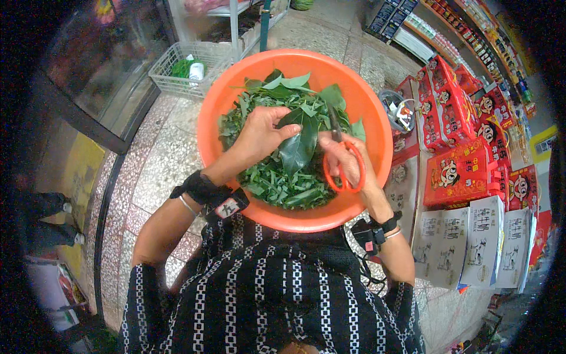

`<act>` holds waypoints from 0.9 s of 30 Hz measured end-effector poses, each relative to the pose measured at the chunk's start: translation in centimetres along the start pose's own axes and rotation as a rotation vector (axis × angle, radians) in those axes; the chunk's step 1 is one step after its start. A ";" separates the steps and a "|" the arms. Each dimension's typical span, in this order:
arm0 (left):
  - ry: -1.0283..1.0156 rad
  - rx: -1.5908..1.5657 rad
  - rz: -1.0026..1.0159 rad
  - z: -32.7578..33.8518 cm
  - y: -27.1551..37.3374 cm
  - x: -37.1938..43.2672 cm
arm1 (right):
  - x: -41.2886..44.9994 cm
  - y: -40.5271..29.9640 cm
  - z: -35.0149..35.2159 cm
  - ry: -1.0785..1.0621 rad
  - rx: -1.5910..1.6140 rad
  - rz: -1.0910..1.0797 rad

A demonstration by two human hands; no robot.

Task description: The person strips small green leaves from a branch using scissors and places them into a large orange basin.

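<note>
My left hand (265,128) pinches a large dark green leaf (297,146) between thumb and fingers, its tip pointing down towards me. To the right of that leaf, my right hand (347,155) holds a pair of scissors (362,166) with orange-red handles and dark blades, which point away from me. Both hands are above an orange plastic basin (292,223). Cut green leaf pieces (283,183) fill much of the basin. Several whole leaves (292,82) lie on the far side of the pile. How far apart the blades are is hard to make out.
A white wire basket (166,73) with a green item and a white container stands at far left. Red gift boxes (460,172) and white milk cartons (484,243) are stacked on the right, near a clear tub (395,110). A person's legs (53,221) show at left.
</note>
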State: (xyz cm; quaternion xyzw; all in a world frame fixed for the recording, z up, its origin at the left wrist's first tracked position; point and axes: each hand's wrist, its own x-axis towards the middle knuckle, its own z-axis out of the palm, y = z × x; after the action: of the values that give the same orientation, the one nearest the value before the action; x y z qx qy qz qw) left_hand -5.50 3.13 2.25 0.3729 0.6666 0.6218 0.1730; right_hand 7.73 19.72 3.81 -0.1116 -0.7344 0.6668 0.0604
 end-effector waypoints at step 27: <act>0.081 0.156 0.101 3.7 4.7 -4.0 | -0.2 -0.8 1.7 0.159 0.244 0.069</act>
State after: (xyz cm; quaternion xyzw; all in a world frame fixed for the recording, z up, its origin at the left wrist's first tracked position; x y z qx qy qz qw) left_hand 1.04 2.66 5.17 0.3930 0.6997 0.5906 0.0847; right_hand 7.48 17.97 4.46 -0.1809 -0.6365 0.7419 0.1085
